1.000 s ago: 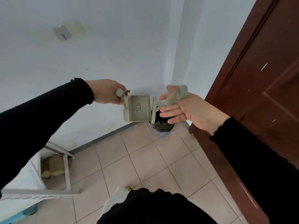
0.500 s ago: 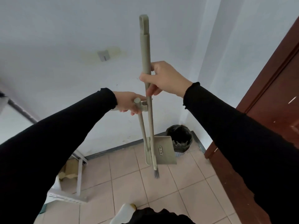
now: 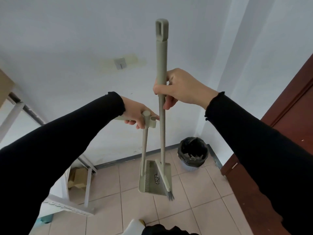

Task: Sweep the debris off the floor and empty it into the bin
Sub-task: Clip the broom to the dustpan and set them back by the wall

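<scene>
Above tiled floor (image 3: 194, 209) | right hand (image 3: 183, 88) clamps broom (image 3: 161, 68) | left hand (image 3: 135, 114) clamps dustpan (image 3: 155, 178) | bin (image 3: 193, 153) beyond, unobstructed

dustpan (image 3: 153, 179) | black printed label, characters too small to read

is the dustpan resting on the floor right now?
No, the dustpan hangs in the air on its handle, gripped by the left hand, with tiles visible below it.

One camera sits on the person's head. It looks forward and down, close to both arms, at the floor (image 3: 194, 209) in the lower frame.
</scene>
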`<state>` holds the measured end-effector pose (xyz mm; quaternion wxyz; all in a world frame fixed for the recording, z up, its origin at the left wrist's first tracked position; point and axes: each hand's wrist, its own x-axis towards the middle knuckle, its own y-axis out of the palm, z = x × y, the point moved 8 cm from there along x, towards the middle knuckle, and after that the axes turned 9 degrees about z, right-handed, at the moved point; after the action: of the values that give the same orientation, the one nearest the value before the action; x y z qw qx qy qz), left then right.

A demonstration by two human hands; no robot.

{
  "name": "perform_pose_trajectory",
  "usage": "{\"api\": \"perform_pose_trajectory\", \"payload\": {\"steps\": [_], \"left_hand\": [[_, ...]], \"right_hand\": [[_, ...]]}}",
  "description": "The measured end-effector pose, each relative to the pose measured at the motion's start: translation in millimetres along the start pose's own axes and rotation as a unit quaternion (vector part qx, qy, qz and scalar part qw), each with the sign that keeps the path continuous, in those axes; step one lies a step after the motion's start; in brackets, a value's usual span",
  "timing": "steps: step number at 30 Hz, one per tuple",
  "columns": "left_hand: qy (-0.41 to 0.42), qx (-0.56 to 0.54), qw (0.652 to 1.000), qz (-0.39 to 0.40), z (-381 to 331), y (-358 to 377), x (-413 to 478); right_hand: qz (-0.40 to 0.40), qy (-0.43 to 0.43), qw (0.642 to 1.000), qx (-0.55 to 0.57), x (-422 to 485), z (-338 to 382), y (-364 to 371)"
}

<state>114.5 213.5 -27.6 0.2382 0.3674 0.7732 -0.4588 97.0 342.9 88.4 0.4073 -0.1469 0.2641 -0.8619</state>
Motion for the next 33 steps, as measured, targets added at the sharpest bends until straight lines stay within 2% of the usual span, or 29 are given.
{"api": "perform_pose_trajectory", "payload": {"steps": [9,17,20,22,24,26,28,31,33], "left_hand": [[0.024,-0.044,0.997,0.055,-4.5,-1.2,-15.2],[0.011,-0.054,0.998,0.044,15.6,-4.5,-2.4],[0.011,-0.051,0.998,0.032,28.0,-14.6,-9.5],[0.023,-0.031,0.999,0.025,32.3,-26.9,-18.7],[0.022,0.011,1.000,0.011,33.6,-43.6,-27.5],[0.016,0.051,0.999,0.011,32.3,-59.8,-35.0],[0.013,0.068,0.998,0.008,32.8,-77.0,-42.1],[0.016,0.095,0.995,-0.036,39.1,-110.3,-55.5],[0.022,0.133,0.982,-0.129,49.4,-143.9,-69.2]], "right_hand": [[-0.049,-0.033,0.995,0.080,11.2,-4.9,1.4],[-0.019,-0.056,0.995,0.079,34.2,-3.4,18.7],[0.019,-0.046,0.992,0.115,41.9,-33.9,22.8],[0.075,0.015,0.993,0.094,47.0,-83.8,44.2],[0.179,0.075,0.980,0.037,52.2,-132.6,87.3],[0.286,0.086,0.954,0.036,62.2,-155.9,132.6],[0.348,0.082,0.933,0.052,78.9,-157.3,162.1],[0.330,0.090,0.939,0.039,113.2,-155.4,168.4],[0.267,0.089,0.959,0.036,137.1,-156.6,158.5]]}}
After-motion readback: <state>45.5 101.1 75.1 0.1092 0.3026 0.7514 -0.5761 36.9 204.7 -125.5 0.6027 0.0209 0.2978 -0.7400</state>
